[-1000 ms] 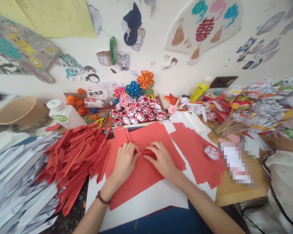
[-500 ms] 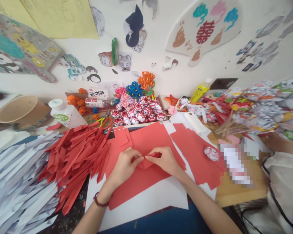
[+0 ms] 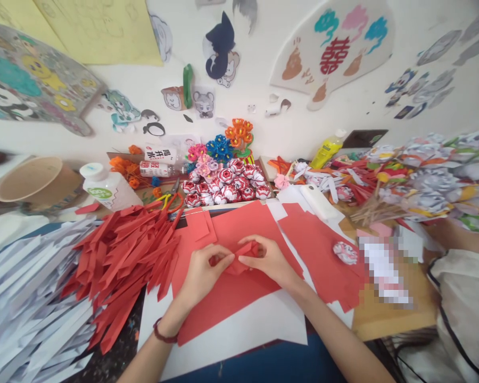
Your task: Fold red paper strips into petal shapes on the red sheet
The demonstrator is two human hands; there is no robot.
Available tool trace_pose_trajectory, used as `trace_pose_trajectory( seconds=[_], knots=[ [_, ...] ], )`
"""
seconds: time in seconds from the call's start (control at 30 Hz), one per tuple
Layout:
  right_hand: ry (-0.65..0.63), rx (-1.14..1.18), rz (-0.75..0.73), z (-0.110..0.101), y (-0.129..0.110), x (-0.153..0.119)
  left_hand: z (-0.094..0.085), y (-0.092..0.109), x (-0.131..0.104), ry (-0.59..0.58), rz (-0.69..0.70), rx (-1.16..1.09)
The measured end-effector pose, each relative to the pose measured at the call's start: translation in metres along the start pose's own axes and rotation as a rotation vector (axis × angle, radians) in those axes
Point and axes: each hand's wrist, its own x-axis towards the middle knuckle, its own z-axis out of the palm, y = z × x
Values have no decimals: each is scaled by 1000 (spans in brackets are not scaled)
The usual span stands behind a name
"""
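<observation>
Being pinched between the narrowed fingertips of the left hand [image 3: 203,270] and right hand [image 3: 273,261], a folded red paper [image 3: 238,267] is held over red sheets [image 3: 219,311]; "囍" [image 3: 335,55] is displayed on a white fan [image 3: 309,57].

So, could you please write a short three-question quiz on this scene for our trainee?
1. Short answer: what do the left hand and the right hand hold together?
2. True or false: the heap of white paper strips lies left of the heap of red paper strips.
3. Multiple choice: how many red-and-white paper flowers lie on the red paper sheets at the right? A none; B one; C four.

Key: 1. a small folded red paper piece; 2. true; 3. B.
</observation>
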Motion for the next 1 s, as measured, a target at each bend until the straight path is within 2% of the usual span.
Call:
trace_pose_trajectory(
  seconds=[0.17, 0.3, 0.43, 0.7, 0.83, 1.0],
  knots=[
    [34, 175, 31, 3, 1, 0, 10, -3, 0, 140, -27, -111],
    [-75, 284, 74, 12, 4, -1, 15, -1, 1, 228, -94, -233],
    [-68, 270, 64, 18, 7, 0, 17, 3, 1, 216, -222, -431],
    [-52, 233, 63, 12, -2, -2, 19, 7, 0, 117, -219, -498],
    [-75, 219, 87, 11, -2, -2, 20, 9, 0, 94, -204, -451],
    [-104, 154, 72, 6, -1, -3, 18, 8, 0, 106, -100, -294]
  ],
)
